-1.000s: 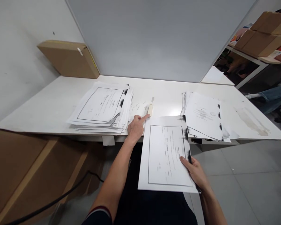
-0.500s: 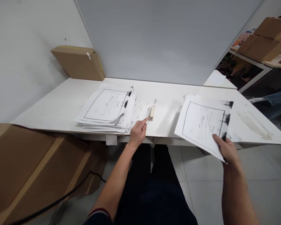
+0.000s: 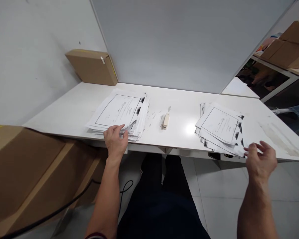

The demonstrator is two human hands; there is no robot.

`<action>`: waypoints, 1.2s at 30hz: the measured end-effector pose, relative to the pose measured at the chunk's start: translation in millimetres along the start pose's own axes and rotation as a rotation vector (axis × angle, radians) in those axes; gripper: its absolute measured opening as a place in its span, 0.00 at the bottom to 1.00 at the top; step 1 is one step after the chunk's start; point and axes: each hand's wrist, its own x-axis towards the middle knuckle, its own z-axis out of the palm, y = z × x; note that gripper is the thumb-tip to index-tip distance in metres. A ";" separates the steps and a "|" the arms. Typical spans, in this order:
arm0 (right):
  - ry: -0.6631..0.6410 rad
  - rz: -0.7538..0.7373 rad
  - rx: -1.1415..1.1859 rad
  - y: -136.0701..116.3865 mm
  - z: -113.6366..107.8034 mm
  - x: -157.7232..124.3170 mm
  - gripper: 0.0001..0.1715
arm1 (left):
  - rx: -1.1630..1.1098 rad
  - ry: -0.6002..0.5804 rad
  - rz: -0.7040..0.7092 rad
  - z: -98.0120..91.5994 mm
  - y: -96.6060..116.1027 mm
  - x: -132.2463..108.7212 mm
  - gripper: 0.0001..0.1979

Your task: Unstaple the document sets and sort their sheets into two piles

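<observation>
My left hand is at the front edge of the left stack of printed sheets, its thumb apart from its bent fingers. Its fingertips reach the near edge of the top sheet, where a corner curls up; whether they press on the paper is hard to see. My right hand holds nothing, fingers loosely spread, just beside the near right corner of a second, fanned-out pile of sheets. Between the two piles lies a small beige stapler.
A closed cardboard box leans against the wall at the table's back left. Large cardboard stands below the table at left, with a black cable across it. A grey panel rises behind the table.
My right hand has let go of the printed sheet, which now lies on the right pile. My left hand has moved left from near the stapler to the left stack.
</observation>
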 end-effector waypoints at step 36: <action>-1.005 0.454 0.395 -11.7 47.2 -160.3 0.22 | -1.262 -0.740 -1.132 -21.3 76.9 -98.4 0.25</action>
